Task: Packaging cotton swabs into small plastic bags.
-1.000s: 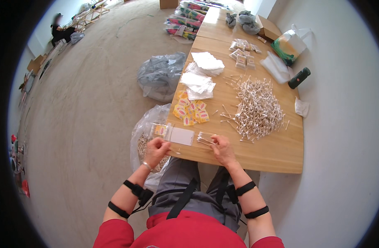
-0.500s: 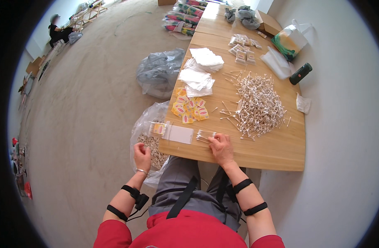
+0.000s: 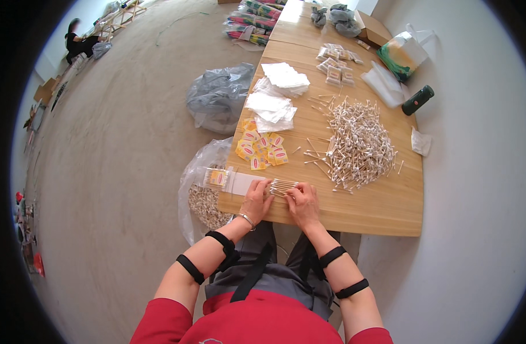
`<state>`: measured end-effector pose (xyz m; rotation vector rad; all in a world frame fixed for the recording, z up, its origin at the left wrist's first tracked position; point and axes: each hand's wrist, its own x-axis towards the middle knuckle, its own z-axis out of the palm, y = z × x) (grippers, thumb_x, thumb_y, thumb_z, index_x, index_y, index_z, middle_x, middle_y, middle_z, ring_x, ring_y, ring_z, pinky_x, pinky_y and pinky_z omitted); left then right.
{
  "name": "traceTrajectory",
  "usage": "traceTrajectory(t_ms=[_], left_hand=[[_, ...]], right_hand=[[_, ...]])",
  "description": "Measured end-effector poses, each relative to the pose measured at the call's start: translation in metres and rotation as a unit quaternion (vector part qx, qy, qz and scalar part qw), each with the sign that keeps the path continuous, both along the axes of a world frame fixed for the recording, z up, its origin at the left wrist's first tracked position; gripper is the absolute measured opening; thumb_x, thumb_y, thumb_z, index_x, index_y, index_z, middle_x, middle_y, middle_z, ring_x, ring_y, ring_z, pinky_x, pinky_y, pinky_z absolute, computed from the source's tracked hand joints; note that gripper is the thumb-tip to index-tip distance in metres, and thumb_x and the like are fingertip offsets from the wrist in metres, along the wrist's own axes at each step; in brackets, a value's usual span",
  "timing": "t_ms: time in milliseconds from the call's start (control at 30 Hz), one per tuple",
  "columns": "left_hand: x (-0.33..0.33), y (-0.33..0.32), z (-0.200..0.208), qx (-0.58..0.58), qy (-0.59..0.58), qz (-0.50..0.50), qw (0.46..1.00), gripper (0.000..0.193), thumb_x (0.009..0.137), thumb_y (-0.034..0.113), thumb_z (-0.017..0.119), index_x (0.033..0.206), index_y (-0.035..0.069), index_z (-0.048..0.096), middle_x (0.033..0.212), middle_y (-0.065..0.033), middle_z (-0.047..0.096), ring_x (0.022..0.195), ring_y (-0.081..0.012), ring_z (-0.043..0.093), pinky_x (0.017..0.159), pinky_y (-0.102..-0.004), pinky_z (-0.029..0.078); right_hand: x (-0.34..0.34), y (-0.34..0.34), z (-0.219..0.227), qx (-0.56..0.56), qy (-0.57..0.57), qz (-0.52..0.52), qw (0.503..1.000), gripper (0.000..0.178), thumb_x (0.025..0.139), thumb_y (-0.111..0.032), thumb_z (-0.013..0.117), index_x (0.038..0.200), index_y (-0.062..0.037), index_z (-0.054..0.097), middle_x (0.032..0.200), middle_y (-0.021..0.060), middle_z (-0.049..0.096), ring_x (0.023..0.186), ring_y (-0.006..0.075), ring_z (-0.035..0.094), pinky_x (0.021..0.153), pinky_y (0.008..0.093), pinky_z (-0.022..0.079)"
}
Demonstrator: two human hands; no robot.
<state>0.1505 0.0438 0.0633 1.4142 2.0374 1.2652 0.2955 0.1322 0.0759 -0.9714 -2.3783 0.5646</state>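
A small row of cotton swabs (image 3: 282, 187) lies side by side near the table's front edge. My left hand (image 3: 256, 200) closes its fingers and thumb about the row's left end. At the right end, my right hand (image 3: 304, 203) pinches the swabs with bent fingers. Beside my left hand lies a white card (image 3: 245, 182), partly covered by that hand. A clear packet of swabs with a yellow label (image 3: 217, 177) sits at the table's left edge. To the right of the row spreads a big heap of loose cotton swabs (image 3: 360, 143).
Yellow labels (image 3: 260, 150) and white sheets or pouches (image 3: 274, 103) lie along the left side. Filled packets (image 3: 336, 66), clear plastic sleeves (image 3: 383, 83) and a dark cylinder (image 3: 417, 100) stand farther back. Below the left edge hangs an open bag of swabs (image 3: 202, 209). A person sits far left.
My left hand has come from beyond the table's left edge, moving right to the left end of the swab row. My right hand stays at the right end.
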Motion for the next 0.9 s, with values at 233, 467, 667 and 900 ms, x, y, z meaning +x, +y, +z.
traceTrajectory(t_ms=[233, 467, 667, 900], left_hand=[[-0.001, 0.002, -0.005, 0.023, 0.012, 0.001, 1.000, 0.046, 0.074, 0.001, 0.068, 0.117, 0.004, 0.052, 0.097, -0.0094, 0.051, 0.076, -0.0187, 0.054, 0.069, -0.0288, 0.049], [-0.003, 0.012, 0.003, 0.037, -0.352, 0.050, 0.934, 0.029, 0.084, 0.007, 0.066, 0.112, 0.000, 0.060, 0.085, -0.0010, 0.062, 0.072, -0.0067, 0.056, 0.062, -0.0196, 0.046], [0.001, 0.016, 0.029, 0.030, -0.479, 0.026, 0.877, 0.020, 0.087, 0.011, 0.065, 0.103, -0.001, 0.064, 0.078, -0.0008, 0.063, 0.066, -0.0058, 0.055, 0.059, -0.0187, 0.044], [-0.002, 0.006, 0.034, 0.038, -0.490, 0.043, 0.870, 0.015, 0.085, 0.013, 0.068, 0.093, 0.001, 0.067, 0.072, 0.0000, 0.062, 0.061, -0.0045, 0.053, 0.055, -0.0188, 0.042]], right_hand=[[-0.017, 0.005, -0.004, 0.027, -0.060, 0.007, 0.998, 0.008, 0.076, -0.010, 0.065, 0.083, -0.0068, 0.062, 0.092, 0.0083, 0.053, 0.091, 0.0283, 0.050, 0.081, 0.0388, 0.042], [-0.019, 0.006, 0.018, -0.024, -0.003, -0.005, 1.000, 0.007, 0.080, -0.012, 0.061, 0.084, -0.0070, 0.059, 0.091, 0.0090, 0.055, 0.091, 0.0292, 0.049, 0.080, 0.0396, 0.041], [-0.019, 0.002, 0.026, -0.084, 0.067, 0.024, 0.994, 0.006, 0.081, -0.009, 0.061, 0.085, -0.0050, 0.059, 0.084, 0.0103, 0.059, 0.085, 0.0297, 0.051, 0.078, 0.0396, 0.041], [-0.017, -0.006, 0.043, -0.174, 0.095, 0.051, 0.979, 0.008, 0.078, -0.009, 0.067, 0.080, -0.0027, 0.062, 0.080, 0.0111, 0.061, 0.076, 0.0255, 0.056, 0.069, 0.0358, 0.045]])
